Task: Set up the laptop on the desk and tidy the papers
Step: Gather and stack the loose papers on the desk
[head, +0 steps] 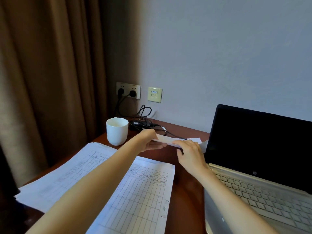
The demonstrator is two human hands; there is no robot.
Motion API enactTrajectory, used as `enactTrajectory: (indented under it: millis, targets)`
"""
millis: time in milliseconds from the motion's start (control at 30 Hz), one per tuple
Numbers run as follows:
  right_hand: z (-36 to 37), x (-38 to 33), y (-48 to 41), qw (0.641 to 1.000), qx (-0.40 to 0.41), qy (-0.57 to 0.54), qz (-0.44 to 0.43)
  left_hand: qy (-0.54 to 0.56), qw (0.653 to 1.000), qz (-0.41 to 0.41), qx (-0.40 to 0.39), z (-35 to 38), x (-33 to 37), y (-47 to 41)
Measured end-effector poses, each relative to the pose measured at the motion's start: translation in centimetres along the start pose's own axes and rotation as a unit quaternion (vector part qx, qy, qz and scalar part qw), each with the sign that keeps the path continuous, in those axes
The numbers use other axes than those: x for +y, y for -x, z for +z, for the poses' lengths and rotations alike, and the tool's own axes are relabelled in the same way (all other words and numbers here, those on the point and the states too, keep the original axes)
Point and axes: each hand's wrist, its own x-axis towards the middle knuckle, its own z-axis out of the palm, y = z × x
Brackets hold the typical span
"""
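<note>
A gold laptop point(263, 188) stands open on the right of the dark wooden desk point(185, 191), its screen black. Two stacks of printed table sheets lie side by side at the left: one stack point(67, 173) further left, the other point(143, 191) in the middle. Beyond them, a thin bundle of white papers point(166, 140) is lifted slightly off the desk. My left hand point(150, 141) grips its left end. My right hand point(190, 152) holds its right end, fingers curled over the top edge.
A white cup point(117, 130) stands behind the left stack. A black power adapter with coiled cable point(143, 122) lies by the wall, plugged into a wall socket point(128, 90). Brown curtains point(50, 73) hang at the left.
</note>
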Motion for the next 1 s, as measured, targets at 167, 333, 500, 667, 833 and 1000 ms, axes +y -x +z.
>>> enactTrajectory:
  millis: [167, 333, 500, 667, 833, 1000]
  targets:
    - [-0.9, -0.5, 1.0, 0.987, 0.055, 0.136, -0.062, -0.006, 1.0, 0.018, 0.01, -2.9, 1.2, 3.2]
    - [-2.1, -1.2, 2.2, 0.975, 0.076, 0.199, -0.061, -0.022, 0.999, 0.003, 0.031, -6.3, 1.4, 6.7]
    - [-3.2, -2.6, 3.1, 0.976, 0.068, 0.188, -0.083, -0.102, 0.993, -0.008, 0.053, -9.6, 0.6, 10.0]
    - [-3.5, -5.2, 4.1, 0.969, 0.088, 0.161, -0.166, -0.151, 0.984, -0.05, 0.078, -12.7, -0.9, 11.9]
    - [-3.5, -7.8, 5.4, 0.939, 0.163, 0.11, -0.282, -0.169, 0.969, -0.076, 0.163, -15.7, -2.5, 12.7]
    - [-3.2, -11.4, 7.4, 0.914, 0.189, 0.058, -0.355, -0.245, 0.923, -0.053, 0.291, -17.5, -3.9, 12.5]
